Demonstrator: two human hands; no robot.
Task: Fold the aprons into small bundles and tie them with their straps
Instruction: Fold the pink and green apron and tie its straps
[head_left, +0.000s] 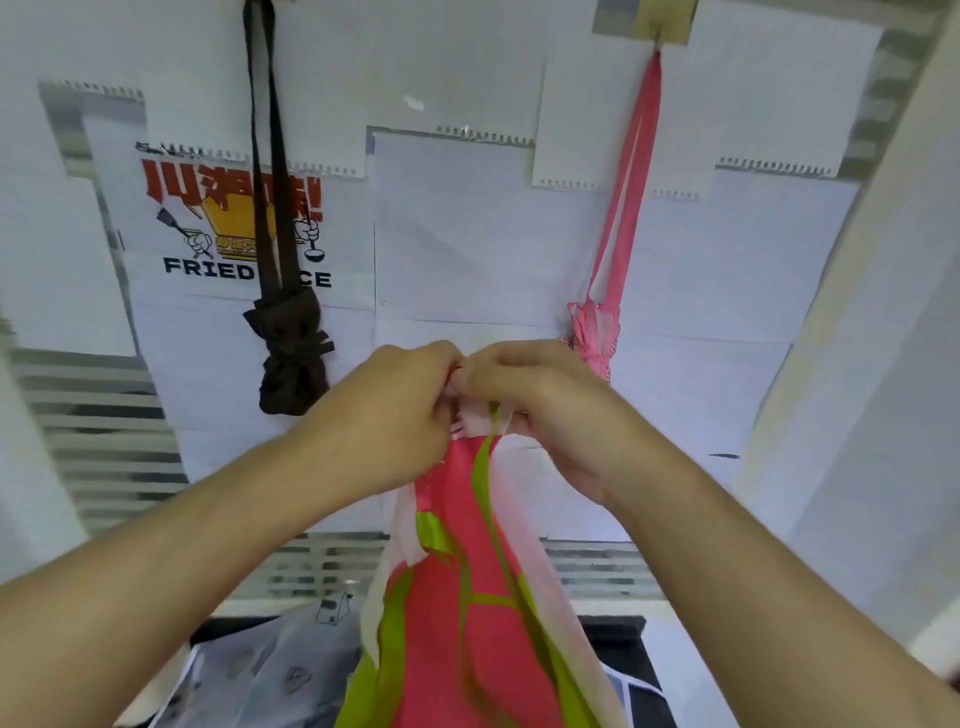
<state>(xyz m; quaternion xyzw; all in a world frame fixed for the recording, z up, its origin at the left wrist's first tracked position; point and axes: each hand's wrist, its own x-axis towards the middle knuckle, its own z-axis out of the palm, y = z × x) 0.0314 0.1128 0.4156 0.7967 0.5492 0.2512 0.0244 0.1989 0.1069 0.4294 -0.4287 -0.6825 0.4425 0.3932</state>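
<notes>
Near: grey printed fabric (270, 670) at bottom of frame, under the forearms; what it lies on isn't readable.

Mid: red/green/white apron (462, 597) hangs down from both hands, held up in front of the wall, top edge bunched between them. Left hand (395, 415) fingers curled, pinching the apron's top edge. Right hand (540, 410) likewise curled on the same bunched fabric, knuckles touching the left hand's. Thin green strap (493, 415) runs down from the right hand's grip. Exact finger placement under the fabric: cannot tell.

Far: wall covered in white paper sheets (467, 234). Left of the hands, dark brown apron bundle (291, 358) hangs by its long strap, tied. Behind it a poster (228, 218) with red characters and "FRIED", partly hidden by the strap. Right, pink apron bundle (595, 332) hangs by its pink strap from a taped hook (657, 31); lower part hidden behind the right hand.
</notes>
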